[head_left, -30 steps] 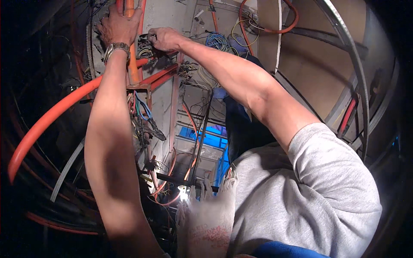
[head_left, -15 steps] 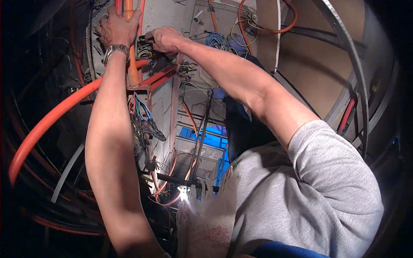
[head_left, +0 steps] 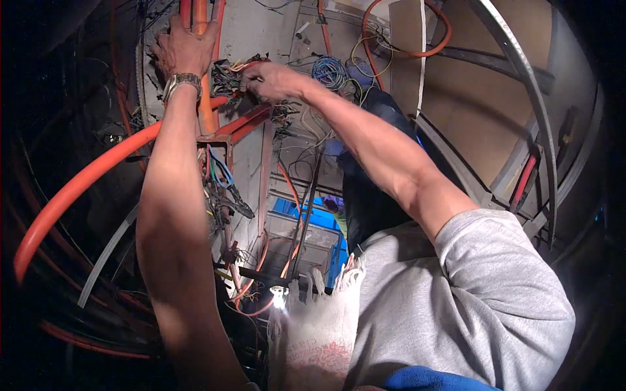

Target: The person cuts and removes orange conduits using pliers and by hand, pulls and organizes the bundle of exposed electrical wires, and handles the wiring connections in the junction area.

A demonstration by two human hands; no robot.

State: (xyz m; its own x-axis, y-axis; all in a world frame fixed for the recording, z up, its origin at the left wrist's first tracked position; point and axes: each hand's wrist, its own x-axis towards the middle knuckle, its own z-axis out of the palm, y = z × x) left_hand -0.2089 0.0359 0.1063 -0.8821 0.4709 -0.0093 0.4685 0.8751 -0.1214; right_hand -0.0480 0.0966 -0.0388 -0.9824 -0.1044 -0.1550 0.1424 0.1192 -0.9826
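My left hand [head_left: 184,49], with a metal watch at the wrist, is wrapped around an upright orange conduit [head_left: 207,114] at the upper left. Red conduits [head_left: 186,12] run beside it at the top. To the right of that conduit, a tangle of cut wire ends [head_left: 225,77] sticks out of the wall. My right hand [head_left: 277,82] has its fingers pinched at the right side of this tangle, by some red and yellow strands. The strands between the fingertips are partly hidden.
A thick orange hose [head_left: 81,179] curves in from the left. Below stands an open box [head_left: 215,139] with coloured wires [head_left: 220,173]. A blue wire coil [head_left: 329,72] lies upper right, near a brown panel [head_left: 479,98]. A lit lamp [head_left: 279,296] and frayed cloth [head_left: 319,332] hang near my chest.
My right hand has shifted right and slightly down along the wire tangle, leaving more of it in sight. My left hand keeps its place on the conduit. The whole view has shifted a little.
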